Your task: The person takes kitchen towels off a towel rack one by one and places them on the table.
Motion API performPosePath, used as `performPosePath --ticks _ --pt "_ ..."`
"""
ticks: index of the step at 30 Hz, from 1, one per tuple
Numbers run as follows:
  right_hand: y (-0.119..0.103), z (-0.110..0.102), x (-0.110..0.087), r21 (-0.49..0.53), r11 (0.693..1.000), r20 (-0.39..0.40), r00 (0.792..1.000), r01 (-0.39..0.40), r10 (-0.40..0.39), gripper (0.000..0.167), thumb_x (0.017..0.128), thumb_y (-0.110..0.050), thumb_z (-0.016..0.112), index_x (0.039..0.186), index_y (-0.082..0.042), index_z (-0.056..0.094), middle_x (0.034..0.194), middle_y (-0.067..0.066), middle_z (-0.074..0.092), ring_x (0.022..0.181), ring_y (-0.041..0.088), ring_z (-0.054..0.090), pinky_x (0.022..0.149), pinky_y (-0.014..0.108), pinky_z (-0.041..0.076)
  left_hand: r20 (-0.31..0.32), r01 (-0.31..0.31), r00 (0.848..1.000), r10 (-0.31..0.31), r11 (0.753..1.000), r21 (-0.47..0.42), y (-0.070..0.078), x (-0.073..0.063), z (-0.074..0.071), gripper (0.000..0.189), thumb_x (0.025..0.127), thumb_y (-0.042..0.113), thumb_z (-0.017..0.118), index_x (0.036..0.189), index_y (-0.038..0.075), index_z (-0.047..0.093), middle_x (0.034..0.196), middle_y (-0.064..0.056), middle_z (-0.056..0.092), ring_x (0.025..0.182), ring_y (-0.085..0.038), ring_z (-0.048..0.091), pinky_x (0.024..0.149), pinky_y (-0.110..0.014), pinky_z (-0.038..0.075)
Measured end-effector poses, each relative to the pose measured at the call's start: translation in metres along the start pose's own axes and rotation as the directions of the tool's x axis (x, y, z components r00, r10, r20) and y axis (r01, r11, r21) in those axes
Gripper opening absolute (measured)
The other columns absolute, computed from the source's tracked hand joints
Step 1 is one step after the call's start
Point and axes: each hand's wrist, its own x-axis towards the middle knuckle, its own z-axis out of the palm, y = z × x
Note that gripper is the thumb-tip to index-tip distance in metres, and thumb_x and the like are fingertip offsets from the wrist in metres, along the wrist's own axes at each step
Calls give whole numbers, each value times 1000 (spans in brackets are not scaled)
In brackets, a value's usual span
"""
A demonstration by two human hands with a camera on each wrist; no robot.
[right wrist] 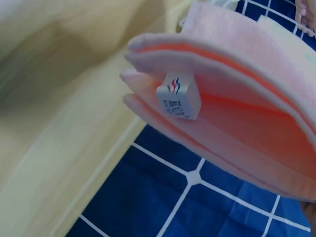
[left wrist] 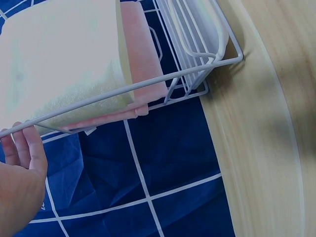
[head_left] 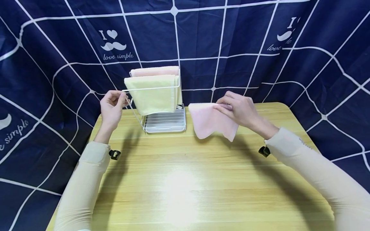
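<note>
Navy white-gridded cloth (head_left: 199, 38) behind; wooden table (head_left: 231, 192), glare (head_left: 180, 199).

Head looks down, left wrist closer, sharing rack (head_left: 165, 123).

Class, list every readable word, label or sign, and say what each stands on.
"I", "love simple", heart and moustache signs: blue curtain, upper left.
"I", "love", "le": curtain, upper right, partly hidden.
"simple": curtain, left edge.
White tag on pink cloth: print too blurred to read.
Right sleeve: marks too small to read.
</note>
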Motion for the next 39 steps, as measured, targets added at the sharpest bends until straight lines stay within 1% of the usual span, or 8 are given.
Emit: performPosePath --ticks 4,8,15,21,26,30,35,39 --pt "-5 2 -6 5 1000 15 1000 25 -25 13 84 -22 87 87 -15 77 74 0 60 55 11 54 43 30 40 8 -4 1000 4 1000 -7 -1 0 0 19 101 -3 65 92 14 69 77 0 73 68 -8 72 69 -18 66" --pt "-10 1 -13 9 1000 29 999 20 -20 15 83 -23 88 87 -14 76 74 -1 61 56 11 56 43 27 39 11 -11 1000 11 1000 -8 -2 1 -1 22 101 -3 65 91 16 69 77 0 73 68 -7 72 68 -17 66" --pt "-17 3 -26 34 999 36 999 34 -35 15 84 -25 87 88 -15 76 74 -3 61 55 7 51 44 25 36 15 -22 1000 22 1000 9 -1 1 -1 24 101 -3 65 90 18 69 77 2 74 68 -6 72 68 -17 66" --pt "-16 12 -33 47 999 54 998 11 -14 18 82 -25 88 89 -15 75 74 -3 60 56 4 49 45 23 35 16 -19 1000 19 1000 16 0 0 -1 24 101 -2 65 90 18 69 77 4 73 69 -6 72 69 -17 66" --pt "-13 23 -40 51 999 54 999 -8 5 18 82 -26 89 87 -14 76 77 -2 66 56 7 54 45 25 38 13 -14 1000 14 1000 -12 -2 0 -1 16 101 -1 66 93 11 68 78 1 73 69 -7 73 69 -18 66" --pt "-7 31 -42 61 998 43 999 -25 23 18 82 -25 89 87 -14 76 79 0 68 57 10 59 45 27 41 11 -13 1000 14 1000 -7 -2 -1 -1 20 101 -5 64 93 14 69 79 0 73 69 -8 73 70 -18 66" --pt "6 39 -39 64 997 38 999 -34 31 17 83 -24 89 88 -13 76 77 0 62 57 8 54 45 26 39 9 -18 1000 18 1000 1 -1 -2 -1 21 101 -5 64 93 14 69 78 2 73 69 -7 73 70 -17 66" --pt "18 47 -37 66 997 52 998 -46 43 15 84 -23 88 89 -14 77 78 -1 63 59 8 54 46 26 38 13 -20 1000 20 1000 2 -2 -1 -1 21 101 -5 64 93 14 69 78 5 73 69 -7 72 70 -17 65"
